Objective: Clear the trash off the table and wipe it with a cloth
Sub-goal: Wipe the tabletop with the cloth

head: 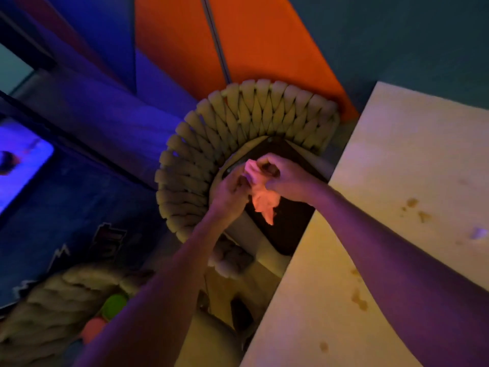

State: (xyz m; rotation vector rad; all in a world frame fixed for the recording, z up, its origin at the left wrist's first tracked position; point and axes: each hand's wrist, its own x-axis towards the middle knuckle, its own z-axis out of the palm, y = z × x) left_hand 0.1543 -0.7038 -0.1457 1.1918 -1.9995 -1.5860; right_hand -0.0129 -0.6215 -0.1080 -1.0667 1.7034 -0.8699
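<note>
Both my hands hold a crumpled pinkish cloth point(262, 200) in the air over the seat of a chair, left of the table. My left hand point(230, 192) pinches its left side and my right hand point(283, 176) grips its top, with the loose end hanging down. The light wooden table point(397, 160) fills the right of the view. It carries brown stains point(420, 211) and more brown stains point(358, 298) nearer me. A small crumpled white scrap point(479, 233) lies near the right edge.
A chair with a thick braided rope back point(211, 144) and dark seat point(288, 229) stands against the table's left edge. A second braided chair point(53, 300) holding green and pink round things is at the lower left. An orange panel point(185, 43) rises behind.
</note>
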